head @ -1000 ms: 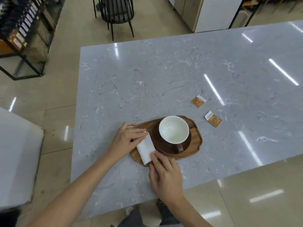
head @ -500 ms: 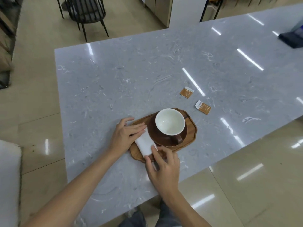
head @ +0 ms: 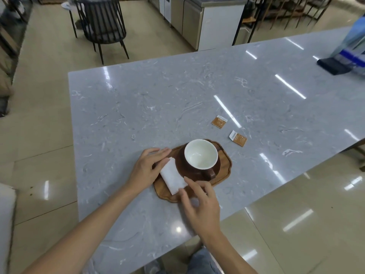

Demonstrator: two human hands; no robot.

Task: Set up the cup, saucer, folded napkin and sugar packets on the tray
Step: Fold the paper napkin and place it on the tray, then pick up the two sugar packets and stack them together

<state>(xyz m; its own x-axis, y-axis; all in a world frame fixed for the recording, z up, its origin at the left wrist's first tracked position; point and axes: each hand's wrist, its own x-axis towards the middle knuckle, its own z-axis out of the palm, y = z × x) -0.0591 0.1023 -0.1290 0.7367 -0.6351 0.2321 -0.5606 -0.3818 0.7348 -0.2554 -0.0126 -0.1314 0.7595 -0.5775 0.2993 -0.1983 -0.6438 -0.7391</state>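
A wooden tray (head: pixel 225 165) lies near the front edge of the grey marble table (head: pixel 158 107). On it a brown saucer (head: pixel 216 171) carries a brown cup (head: pixel 201 156) with a white inside, its handle toward me. Left of the saucer a folded white napkin (head: pixel 172 177) lies on the tray. My left hand (head: pixel 147 168) rests flat against the napkin's left side, fingers apart. My right hand (head: pixel 199 202) touches the napkin's near end with its fingertips, fingers spread. Two brown sugar packets (head: pixel 219 121) (head: pixel 238 138) lie on the table behind and right of the tray.
A dark flat object (head: pixel 333 66) under blue-white packaging sits at the table's far right. A black chair (head: pixel 102 24) and a steel counter (head: pixel 199 20) stand on the floor beyond the table. The table's front edge runs just below the tray.
My view has tilted up and shifted. Both hands stay at the napkin; the right hand has drawn back slightly toward its near end, fingers lifting.
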